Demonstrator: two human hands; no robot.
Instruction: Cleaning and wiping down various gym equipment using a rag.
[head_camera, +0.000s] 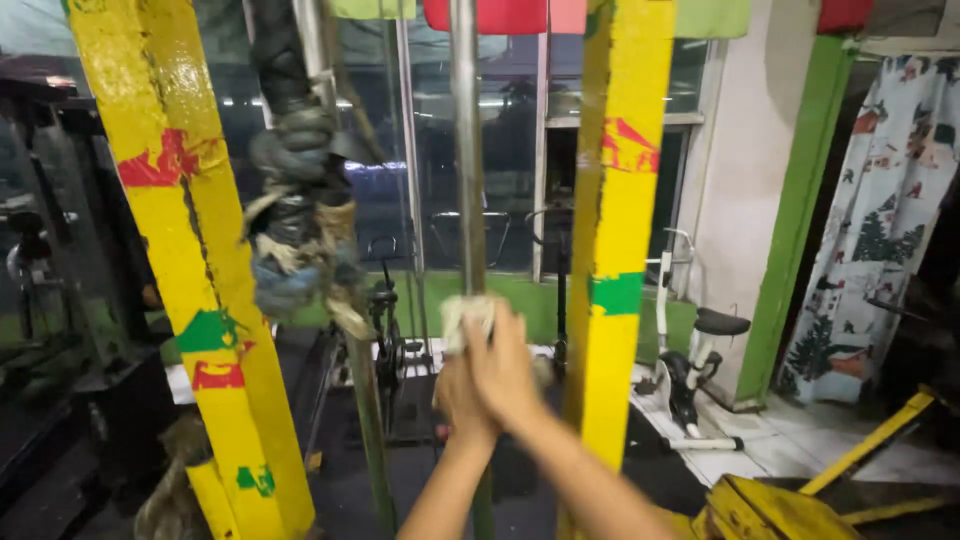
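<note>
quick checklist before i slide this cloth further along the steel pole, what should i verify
1. Cloth wrapped on the steel pole: ok, pressed against it.
2. Both hands on the cloth: ok, right hand overlaps left hand at the pole.
3. Pole above the cloth free of obstructions: ok as far as the top edge of the view.
4. Knotted rope bundle apart from the hands: ok, it hangs to the left.
5. Yellow posts clear of the arms: ok, one on either side.
6. Pole below the hands: cannot tell, hidden by the arms.
</note>
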